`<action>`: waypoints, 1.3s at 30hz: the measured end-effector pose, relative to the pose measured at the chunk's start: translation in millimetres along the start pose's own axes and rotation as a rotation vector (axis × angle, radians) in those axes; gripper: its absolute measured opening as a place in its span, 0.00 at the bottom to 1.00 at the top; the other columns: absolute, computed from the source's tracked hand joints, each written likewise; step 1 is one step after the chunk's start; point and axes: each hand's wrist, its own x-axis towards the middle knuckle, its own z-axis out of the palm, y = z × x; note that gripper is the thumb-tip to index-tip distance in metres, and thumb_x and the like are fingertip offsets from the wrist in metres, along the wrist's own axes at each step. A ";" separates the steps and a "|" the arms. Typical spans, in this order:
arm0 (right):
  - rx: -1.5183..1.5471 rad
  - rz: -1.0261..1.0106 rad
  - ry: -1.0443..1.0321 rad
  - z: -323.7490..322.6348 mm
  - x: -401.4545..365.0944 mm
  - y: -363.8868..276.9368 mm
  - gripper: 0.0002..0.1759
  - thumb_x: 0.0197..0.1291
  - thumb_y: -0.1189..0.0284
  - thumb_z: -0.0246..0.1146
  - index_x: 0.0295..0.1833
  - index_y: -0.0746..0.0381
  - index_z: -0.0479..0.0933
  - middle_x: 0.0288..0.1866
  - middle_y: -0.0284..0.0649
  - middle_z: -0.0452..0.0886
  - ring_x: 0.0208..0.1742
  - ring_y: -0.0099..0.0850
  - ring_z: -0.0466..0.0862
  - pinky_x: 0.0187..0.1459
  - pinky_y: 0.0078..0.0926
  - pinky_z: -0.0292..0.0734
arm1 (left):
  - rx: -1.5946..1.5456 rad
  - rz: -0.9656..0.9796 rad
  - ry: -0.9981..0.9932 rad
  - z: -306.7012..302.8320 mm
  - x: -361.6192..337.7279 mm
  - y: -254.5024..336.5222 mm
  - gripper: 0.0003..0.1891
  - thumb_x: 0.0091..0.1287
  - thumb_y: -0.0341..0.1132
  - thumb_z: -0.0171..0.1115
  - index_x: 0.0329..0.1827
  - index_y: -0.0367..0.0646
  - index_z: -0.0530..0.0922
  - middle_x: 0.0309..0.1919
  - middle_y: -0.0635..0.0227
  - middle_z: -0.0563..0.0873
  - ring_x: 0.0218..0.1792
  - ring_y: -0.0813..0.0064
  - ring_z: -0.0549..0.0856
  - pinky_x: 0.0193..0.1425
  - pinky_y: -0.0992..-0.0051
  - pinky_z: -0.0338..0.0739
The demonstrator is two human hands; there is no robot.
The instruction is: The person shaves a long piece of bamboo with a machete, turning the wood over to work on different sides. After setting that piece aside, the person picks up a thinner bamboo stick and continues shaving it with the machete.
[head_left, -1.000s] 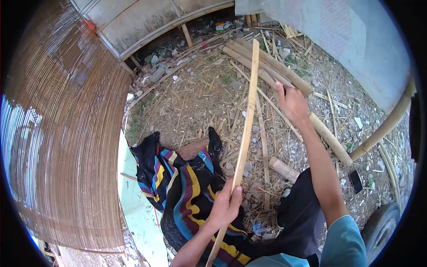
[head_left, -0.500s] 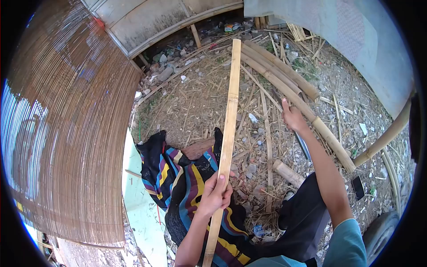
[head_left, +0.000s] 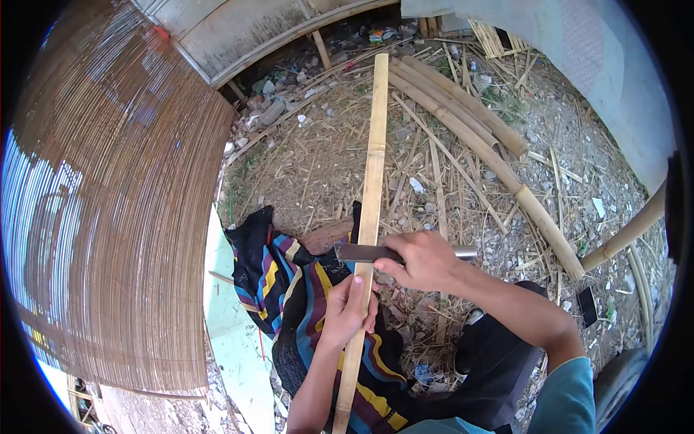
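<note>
Hands at centre frame | I see left hand [head_left: 347, 307] clenched round long pale flat bamboo strip [head_left: 374, 145], which runs from bottom centre to top centre | right hand [head_left: 426, 260] grasps dark metal blade [head_left: 358, 252], laid across strip | step, I judge: blade set for cutting | next move calls for firm left grip, thumb clear of edge

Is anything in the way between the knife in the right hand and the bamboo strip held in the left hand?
Nothing visible does. The right hand holds the knife with its blade laid across the bamboo strip, just above the left hand gripping it.
</note>
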 end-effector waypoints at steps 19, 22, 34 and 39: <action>-0.295 -0.043 0.115 -5.7 15.0 8.5 0.33 0.55 0.39 0.54 0.29 0.62 0.75 0.16 0.44 0.77 0.18 0.43 0.81 0.17 0.38 0.75 | 0.149 0.106 0.061 7.8 -3.0 -2.9 0.16 0.75 0.41 0.42 0.32 0.39 0.67 0.10 0.74 0.66 0.07 0.85 0.66 0.09 0.82 0.61; -0.274 -0.117 0.084 3.3 -0.1 -2.2 0.32 0.56 0.39 0.52 0.29 0.61 0.76 0.15 0.43 0.76 0.17 0.42 0.81 0.18 0.37 0.75 | 0.119 0.079 0.016 10.3 -1.3 -3.2 0.15 0.75 0.39 0.42 0.32 0.38 0.67 0.10 0.74 0.67 0.07 0.85 0.66 0.09 0.81 0.61; -0.221 0.245 0.044 -41.5 5.7 34.2 0.28 0.64 0.47 0.48 0.35 0.61 0.80 0.17 0.49 0.77 0.21 0.49 0.81 0.25 0.43 0.78 | 0.099 0.126 -0.067 14.0 -9.1 -9.4 0.15 0.75 0.38 0.43 0.31 0.39 0.66 0.09 0.74 0.66 0.06 0.84 0.66 0.08 0.81 0.60; -0.181 -0.033 -0.022 -20.7 -14.5 12.9 0.29 0.60 0.44 0.51 0.36 0.60 0.79 0.15 0.46 0.76 0.19 0.45 0.81 0.23 0.39 0.77 | 0.026 0.102 -0.043 7.7 -7.0 -4.3 0.15 0.75 0.38 0.42 0.31 0.38 0.66 0.09 0.74 0.64 0.06 0.84 0.65 0.07 0.81 0.60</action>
